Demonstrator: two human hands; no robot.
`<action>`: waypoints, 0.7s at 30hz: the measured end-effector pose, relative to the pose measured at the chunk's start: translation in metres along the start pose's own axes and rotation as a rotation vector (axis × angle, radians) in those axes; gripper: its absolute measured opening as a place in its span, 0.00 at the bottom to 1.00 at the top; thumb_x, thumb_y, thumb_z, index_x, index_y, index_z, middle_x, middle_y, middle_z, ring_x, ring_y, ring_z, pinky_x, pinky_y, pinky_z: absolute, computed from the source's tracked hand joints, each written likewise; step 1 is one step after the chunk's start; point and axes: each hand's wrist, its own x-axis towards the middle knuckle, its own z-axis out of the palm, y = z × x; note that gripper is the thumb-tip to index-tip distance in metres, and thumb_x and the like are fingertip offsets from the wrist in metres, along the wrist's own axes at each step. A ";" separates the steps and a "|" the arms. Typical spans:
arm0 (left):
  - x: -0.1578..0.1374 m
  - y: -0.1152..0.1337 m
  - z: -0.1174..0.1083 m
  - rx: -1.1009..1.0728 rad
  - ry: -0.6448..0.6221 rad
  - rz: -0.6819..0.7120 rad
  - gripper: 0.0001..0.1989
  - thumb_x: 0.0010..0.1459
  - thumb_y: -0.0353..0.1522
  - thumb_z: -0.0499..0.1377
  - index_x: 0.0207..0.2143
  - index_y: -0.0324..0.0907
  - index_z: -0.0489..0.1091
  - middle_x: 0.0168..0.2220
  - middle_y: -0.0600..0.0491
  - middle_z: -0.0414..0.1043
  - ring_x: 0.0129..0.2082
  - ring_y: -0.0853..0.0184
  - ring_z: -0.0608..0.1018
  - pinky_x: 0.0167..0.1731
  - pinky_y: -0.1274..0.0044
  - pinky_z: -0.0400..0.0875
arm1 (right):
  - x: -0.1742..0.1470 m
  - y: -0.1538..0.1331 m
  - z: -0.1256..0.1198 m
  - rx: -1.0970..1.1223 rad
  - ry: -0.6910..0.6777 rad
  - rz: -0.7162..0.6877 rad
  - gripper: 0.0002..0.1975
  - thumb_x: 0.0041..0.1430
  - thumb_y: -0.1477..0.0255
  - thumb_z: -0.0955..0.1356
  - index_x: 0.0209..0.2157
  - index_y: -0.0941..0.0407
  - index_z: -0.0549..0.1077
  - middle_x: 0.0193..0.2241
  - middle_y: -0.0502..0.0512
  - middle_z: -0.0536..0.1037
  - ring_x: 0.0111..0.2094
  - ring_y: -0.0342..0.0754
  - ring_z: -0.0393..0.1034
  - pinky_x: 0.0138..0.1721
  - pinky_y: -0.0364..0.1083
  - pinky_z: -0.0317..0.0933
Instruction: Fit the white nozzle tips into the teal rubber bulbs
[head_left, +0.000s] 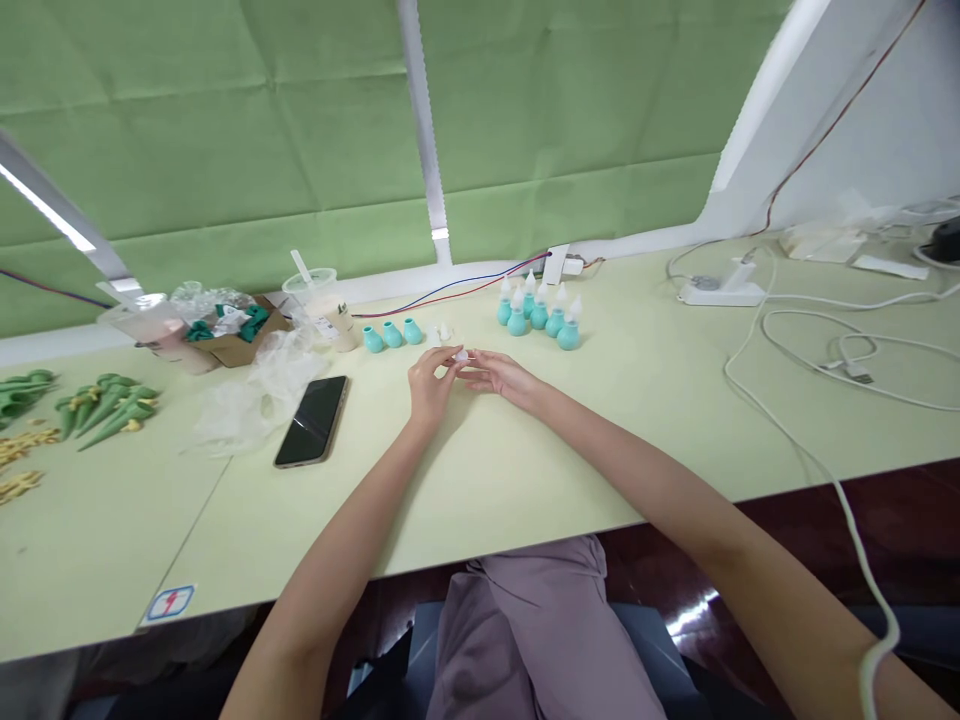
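Above the middle of the table, my left hand (429, 388) pinches a small translucent white plastic tip (460, 356) between thumb and fingers. From the other side my right hand (504, 378) has its thumb and index finger closed at the same piece, its lower fingers loosely extended. Just behind my hands lie a few loose white tips (444, 332). To their left stand three turquoise rubber bulbs (392, 334) with open tops. Several turquoise bulbs with white pointed tips (554, 321) stand grouped at the right behind my right hand.
A black phone (313, 421) and a crumpled plastic bag (251, 395) lie left. Drink cups (324, 300) and a cardboard box (232, 346) stand behind them. Green cone-shaped pieces (112, 402) are at far left. A power strip (721, 290) and white cables (787, 430) occupy the right.
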 end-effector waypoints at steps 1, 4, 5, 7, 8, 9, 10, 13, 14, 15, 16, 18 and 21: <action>0.000 0.002 0.000 -0.025 -0.006 -0.017 0.09 0.53 0.33 0.60 0.38 0.42 0.73 0.35 0.51 0.75 0.30 0.70 0.75 0.35 0.76 0.71 | -0.001 0.000 0.000 -0.007 -0.033 0.007 0.14 0.58 0.63 0.65 0.41 0.56 0.74 0.46 0.57 0.75 0.44 0.47 0.72 0.45 0.48 0.67; -0.001 0.008 0.002 -0.090 -0.041 -0.054 0.09 0.53 0.34 0.60 0.37 0.41 0.71 0.34 0.52 0.74 0.31 0.70 0.76 0.35 0.77 0.72 | -0.001 0.000 0.000 -0.028 -0.025 0.023 0.14 0.57 0.63 0.66 0.39 0.57 0.74 0.44 0.58 0.77 0.42 0.47 0.73 0.44 0.48 0.67; -0.001 0.008 0.003 -0.099 -0.056 -0.053 0.09 0.53 0.34 0.59 0.37 0.41 0.71 0.34 0.52 0.74 0.32 0.70 0.76 0.36 0.76 0.72 | 0.000 -0.001 0.000 -0.038 0.009 0.019 0.12 0.56 0.64 0.67 0.38 0.57 0.75 0.41 0.57 0.78 0.40 0.47 0.74 0.43 0.47 0.67; -0.002 0.007 0.005 -0.072 -0.088 -0.021 0.09 0.54 0.33 0.59 0.38 0.42 0.70 0.37 0.51 0.73 0.36 0.68 0.75 0.38 0.75 0.72 | 0.001 -0.002 -0.002 -0.067 0.088 0.003 0.10 0.53 0.67 0.69 0.36 0.57 0.75 0.37 0.56 0.79 0.37 0.45 0.75 0.42 0.45 0.67; -0.002 0.006 0.005 -0.032 -0.101 0.002 0.09 0.54 0.33 0.59 0.39 0.42 0.70 0.39 0.50 0.73 0.40 0.67 0.74 0.40 0.74 0.71 | 0.002 -0.004 -0.004 -0.093 0.129 -0.004 0.09 0.52 0.67 0.70 0.35 0.57 0.75 0.36 0.56 0.79 0.36 0.45 0.75 0.41 0.45 0.67; -0.002 0.003 0.005 0.022 -0.108 0.022 0.09 0.54 0.33 0.59 0.39 0.43 0.70 0.42 0.49 0.71 0.44 0.65 0.73 0.43 0.72 0.69 | 0.003 -0.006 -0.006 -0.132 0.175 -0.012 0.09 0.52 0.68 0.70 0.35 0.57 0.74 0.36 0.55 0.79 0.36 0.45 0.75 0.40 0.45 0.67; -0.002 0.000 0.004 0.080 -0.108 0.035 0.10 0.54 0.33 0.59 0.40 0.44 0.70 0.45 0.48 0.70 0.47 0.63 0.71 0.46 0.70 0.67 | 0.003 -0.009 -0.009 -0.196 0.234 -0.026 0.08 0.52 0.68 0.70 0.34 0.56 0.74 0.36 0.55 0.79 0.35 0.45 0.74 0.39 0.45 0.67; 0.000 -0.015 -0.001 0.203 -0.091 0.018 0.12 0.53 0.33 0.60 0.42 0.44 0.69 0.49 0.47 0.66 0.51 0.60 0.67 0.52 0.65 0.61 | 0.001 -0.019 -0.020 -0.637 0.449 -0.130 0.07 0.54 0.68 0.68 0.34 0.55 0.74 0.37 0.54 0.78 0.35 0.46 0.73 0.40 0.47 0.65; 0.001 -0.021 -0.003 0.220 -0.081 -0.004 0.12 0.53 0.33 0.60 0.41 0.44 0.70 0.48 0.47 0.66 0.51 0.60 0.67 0.52 0.65 0.60 | 0.001 -0.022 -0.025 -0.852 0.511 -0.171 0.06 0.53 0.69 0.68 0.33 0.55 0.75 0.37 0.54 0.78 0.37 0.48 0.73 0.41 0.47 0.63; 0.002 -0.026 -0.005 0.231 -0.065 -0.031 0.11 0.54 0.32 0.59 0.41 0.44 0.70 0.48 0.47 0.66 0.51 0.59 0.67 0.52 0.65 0.60 | 0.000 -0.023 -0.029 -1.058 0.559 -0.201 0.06 0.53 0.69 0.68 0.34 0.55 0.75 0.36 0.54 0.78 0.39 0.49 0.72 0.43 0.48 0.62; 0.003 -0.032 -0.008 0.238 -0.044 -0.064 0.10 0.54 0.32 0.58 0.41 0.44 0.70 0.47 0.47 0.66 0.50 0.59 0.67 0.52 0.64 0.59 | -0.001 -0.024 -0.033 -1.230 0.590 -0.214 0.07 0.53 0.70 0.68 0.35 0.54 0.75 0.36 0.54 0.79 0.40 0.50 0.71 0.44 0.48 0.60; 0.005 -0.043 -0.013 0.243 0.004 -0.135 0.09 0.54 0.30 0.58 0.39 0.43 0.70 0.46 0.47 0.67 0.49 0.59 0.67 0.51 0.63 0.60 | -0.002 -0.023 -0.040 -1.453 0.618 -0.202 0.10 0.55 0.70 0.67 0.39 0.54 0.75 0.37 0.53 0.79 0.42 0.52 0.70 0.43 0.49 0.59; 0.007 -0.054 -0.019 0.228 0.057 -0.230 0.09 0.53 0.30 0.57 0.38 0.43 0.71 0.44 0.47 0.67 0.49 0.58 0.67 0.49 0.63 0.62 | 0.000 -0.018 -0.043 -1.593 0.613 -0.185 0.13 0.55 0.70 0.66 0.44 0.54 0.72 0.37 0.54 0.79 0.42 0.52 0.70 0.43 0.49 0.56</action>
